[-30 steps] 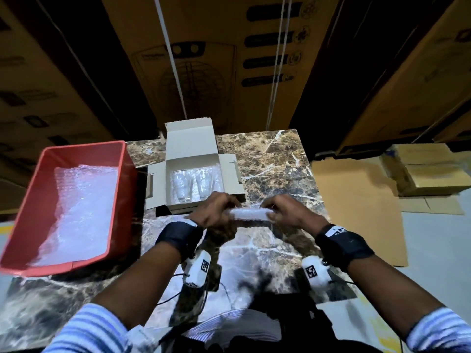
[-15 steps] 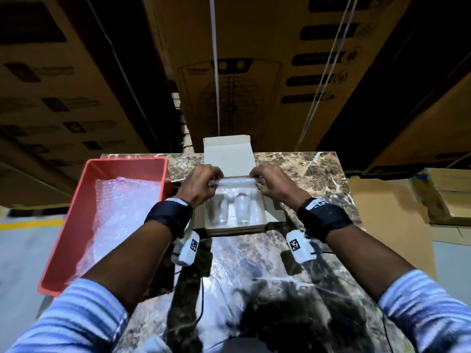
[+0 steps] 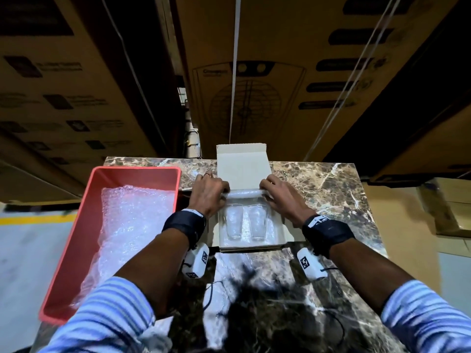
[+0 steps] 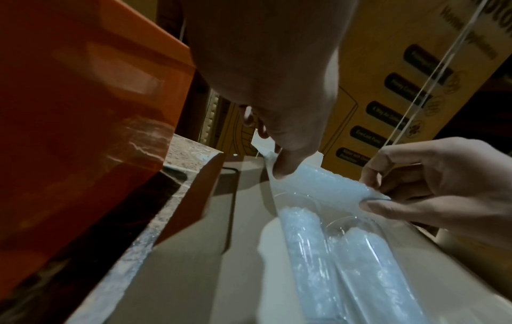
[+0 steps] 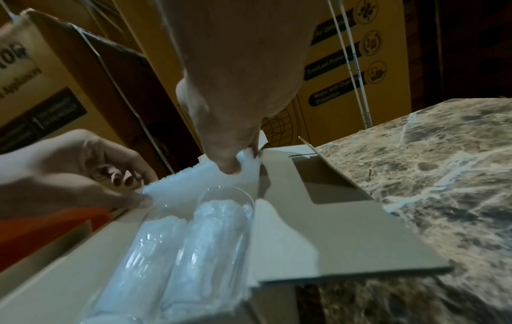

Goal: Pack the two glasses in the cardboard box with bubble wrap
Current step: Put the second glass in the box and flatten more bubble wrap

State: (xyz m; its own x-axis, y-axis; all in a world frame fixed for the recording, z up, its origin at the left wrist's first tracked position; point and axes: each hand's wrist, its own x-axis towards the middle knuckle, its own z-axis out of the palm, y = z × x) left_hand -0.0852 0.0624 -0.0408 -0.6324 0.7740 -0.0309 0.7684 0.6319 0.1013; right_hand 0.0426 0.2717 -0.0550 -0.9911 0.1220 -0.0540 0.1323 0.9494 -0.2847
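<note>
Two clear glasses (image 3: 234, 222) (image 3: 257, 222) lie side by side in the open cardboard box (image 3: 276, 235) on a layer of bubble wrap, each stuffed with bubble wrap (image 4: 304, 236) (image 5: 216, 230). A rolled strip of bubble wrap (image 3: 245, 193) stretches across the box's far end, above the glasses' mouths. My left hand (image 3: 210, 193) pinches its left end (image 4: 279, 175) and my right hand (image 3: 279, 197) pinches its right end (image 5: 235, 166). The box lid (image 3: 242, 164) stands upright behind.
A red plastic bin (image 3: 76, 238) with a heap of bubble wrap (image 3: 130, 225) sits left of the box on the marble table (image 3: 331, 189). Large brown cartons (image 3: 280, 72) rise behind the table. Flat cardboard and a small carton (image 3: 448, 207) lie on the floor at right.
Both hands carried the rolled bubble wrap strip forward from the near side of the box to its far end, over the glasses' mouths. The head view tilted up and closer.
</note>
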